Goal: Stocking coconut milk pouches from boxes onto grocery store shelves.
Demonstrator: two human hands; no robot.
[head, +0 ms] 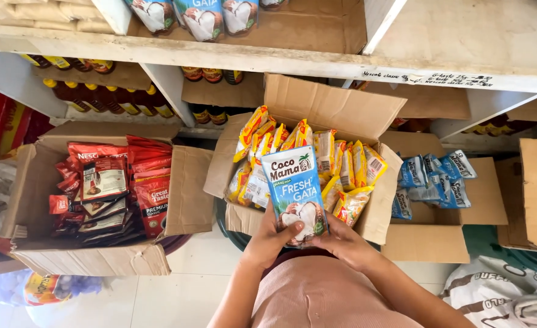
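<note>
A tall blue and white pouch with a coconut picture (296,191) is held upright in front of me by both hands. My left hand (269,238) grips its lower left edge with the thumb across the front. My right hand (344,242) cups its lower right corner from behind. Just beyond the pouch stands an open cardboard box (335,106) packed with several yellow and orange snack packets (308,155).
An open box (37,182) of red sachets sits at left. A box (438,231) of blue packets sits at right. White shelves (232,58) above carry more coconut pouches (201,15) and dark bottles (110,100). A printed sack (499,291) lies at lower right on the tiled floor.
</note>
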